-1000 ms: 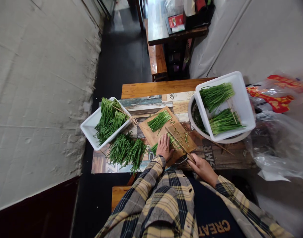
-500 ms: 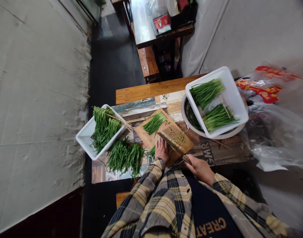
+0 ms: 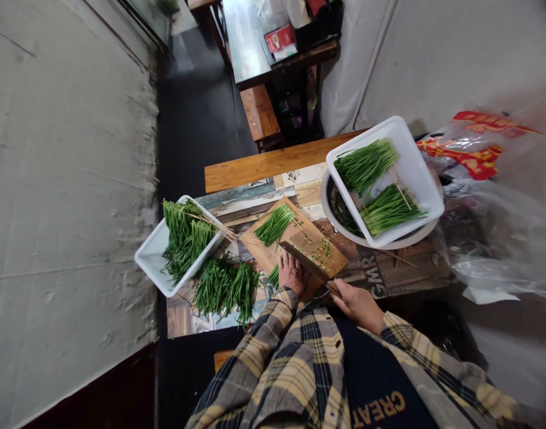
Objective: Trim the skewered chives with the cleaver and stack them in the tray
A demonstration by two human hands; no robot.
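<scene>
My right hand (image 3: 359, 304) grips the handle of a cleaver (image 3: 305, 261), its blade slanting across the wooden cutting board (image 3: 259, 253). Close along the blade's left side, my left hand (image 3: 291, 273) presses on a small bunch of garlic chives (image 3: 273, 276), whose green leaves stick out to the left; the rest is hidden under the hand. Further up the board lies a skewered bunch of chives (image 3: 274, 225), with a thin stick pointing right. Small cut bits (image 3: 325, 247) are scattered right of the blade.
On the left, a white tub (image 3: 154, 262) holds chives and wooden skewers (image 3: 217, 224). Loose chives (image 3: 226, 286) lie beside it. At right, a white tub (image 3: 418, 173) with skewered bunches rests on a metal bowl (image 3: 329, 208). A plastic bag (image 3: 492, 232) is beyond.
The cleaver's blade has tilted, so less of its flat face shows. Both hands keep nearly the same places, and the chives and tubs are unchanged. The view has shifted slightly.
</scene>
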